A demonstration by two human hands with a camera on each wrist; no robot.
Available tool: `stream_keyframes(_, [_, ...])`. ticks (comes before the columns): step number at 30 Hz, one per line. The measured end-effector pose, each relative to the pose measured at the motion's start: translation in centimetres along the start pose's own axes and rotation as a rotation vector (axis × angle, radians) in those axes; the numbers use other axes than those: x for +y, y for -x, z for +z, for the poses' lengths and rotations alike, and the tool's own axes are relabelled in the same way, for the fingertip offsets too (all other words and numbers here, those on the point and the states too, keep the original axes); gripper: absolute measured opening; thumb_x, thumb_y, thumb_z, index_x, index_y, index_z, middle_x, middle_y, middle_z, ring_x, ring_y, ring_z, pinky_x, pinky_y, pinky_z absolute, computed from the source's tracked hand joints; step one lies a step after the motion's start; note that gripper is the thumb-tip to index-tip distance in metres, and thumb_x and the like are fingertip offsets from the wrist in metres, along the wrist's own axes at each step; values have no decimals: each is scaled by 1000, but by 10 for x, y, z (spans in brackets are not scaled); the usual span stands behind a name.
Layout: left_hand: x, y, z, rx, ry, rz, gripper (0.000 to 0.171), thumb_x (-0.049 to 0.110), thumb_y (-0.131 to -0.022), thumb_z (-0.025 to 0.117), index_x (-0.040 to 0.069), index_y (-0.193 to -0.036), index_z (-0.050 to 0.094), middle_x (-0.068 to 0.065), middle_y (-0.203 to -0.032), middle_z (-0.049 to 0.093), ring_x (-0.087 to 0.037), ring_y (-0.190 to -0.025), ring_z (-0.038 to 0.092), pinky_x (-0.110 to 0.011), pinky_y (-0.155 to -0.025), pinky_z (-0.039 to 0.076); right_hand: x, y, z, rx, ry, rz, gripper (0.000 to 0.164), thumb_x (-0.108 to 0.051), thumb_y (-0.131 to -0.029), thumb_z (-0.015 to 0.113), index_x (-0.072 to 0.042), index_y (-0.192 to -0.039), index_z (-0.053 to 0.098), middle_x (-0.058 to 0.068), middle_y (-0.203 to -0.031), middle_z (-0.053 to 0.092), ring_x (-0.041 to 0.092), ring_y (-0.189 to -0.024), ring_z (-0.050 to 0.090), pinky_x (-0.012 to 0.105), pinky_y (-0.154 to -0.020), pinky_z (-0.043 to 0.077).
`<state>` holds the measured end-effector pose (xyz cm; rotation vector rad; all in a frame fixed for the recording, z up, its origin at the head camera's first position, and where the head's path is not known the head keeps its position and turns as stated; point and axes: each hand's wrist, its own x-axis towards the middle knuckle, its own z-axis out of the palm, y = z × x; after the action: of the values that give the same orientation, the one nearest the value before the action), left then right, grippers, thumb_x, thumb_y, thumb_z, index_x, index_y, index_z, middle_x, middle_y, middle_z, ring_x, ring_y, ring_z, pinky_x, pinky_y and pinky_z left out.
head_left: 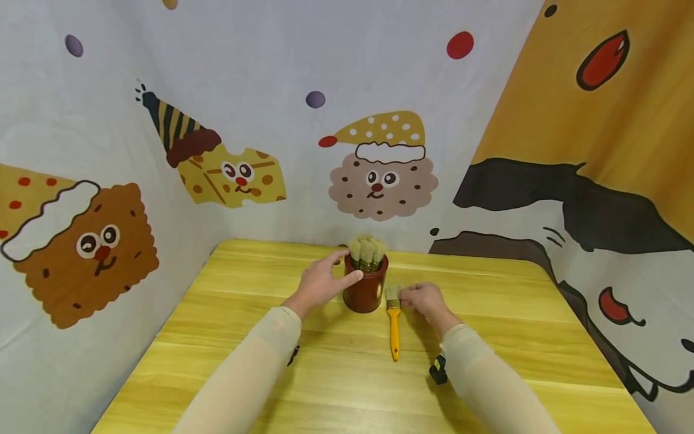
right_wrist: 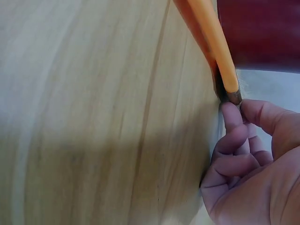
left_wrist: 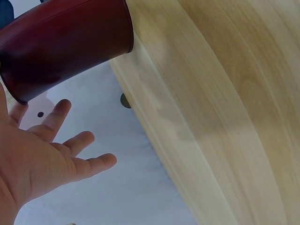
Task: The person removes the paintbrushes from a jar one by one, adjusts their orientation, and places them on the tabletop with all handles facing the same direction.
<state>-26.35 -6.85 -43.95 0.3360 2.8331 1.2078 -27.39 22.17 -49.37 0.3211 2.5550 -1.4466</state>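
Cup [head_left: 363,294] likely steadied by left hand [head_left: 323,277], fingers spread at rim. Brushes [head_left: 367,252] propped upright inside. Yellow brush [head_left: 394,331] pinched near bristles by right hand [head_left: 425,299].

We've got wood-grain table [head_left: 244,271] across lower frame, dark red cup [head_left: 362,295] upright just below centre, yellow-handled brush [head_left: 394,331] lower right of it.

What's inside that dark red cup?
Several pale-bristled paintbrushes stand bristle end up inside the dark red cup. The cup covers their lower parts and its own inside bottom, so I can't see what else might be down there.
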Motion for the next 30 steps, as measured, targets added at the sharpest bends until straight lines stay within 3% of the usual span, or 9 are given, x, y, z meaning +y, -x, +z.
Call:
stream_keyframes(5, [2,1,-1,1,11,11,79,74,-96,64,40,-164,41,-9,-163,54,-36,-149,53,-75,-123,27,0,-2,3,28,34,-13,29,-21,-94,77,2,-112,80,2,-80,79,14,-76,66,25,-68,50])
stream_keyframes(12, [3,3,-2,6,-1,11,79,72,-97,65,38,-164,42,-10,-162,55,-38,-148,53,-75,-122,28,-3,1,5,32,50,-21,27,-19,-96,77,3,-109,80,9,-86,81,16,-76,66,25,-66,50])
stream_keyframes(23, [0,3,1,-5,11,7,80,73,-96,65,38,-164,42,-10,-162,55,-37,-148,54,-75,-122,28,2,0,5,39,80,-2,40,-27,-98,75,6,-120,77,9,-93,81,18,-84,71,31,-76,58])
stream_keyframes(27, [1,3,1,-2,10,11,79,73,-96,64,39,-164,41,-7,-162,55,-36,-148,53,-75,-122,28,2,-2,-6,34,140,-19,46,-35,-102,71,4,-126,73,11,-98,81,22,-91,73,38,-86,60])
stream_keyframes(30, [0,3,0,2,10,15,79,74,-96,64,40,-164,41,-4,-162,55,-35,-149,53,-75,-122,28,0,-4,-18,31,169,-53,45,-37,-106,66,2,-128,72,13,-105,81,26,-97,73,38,-86,59])
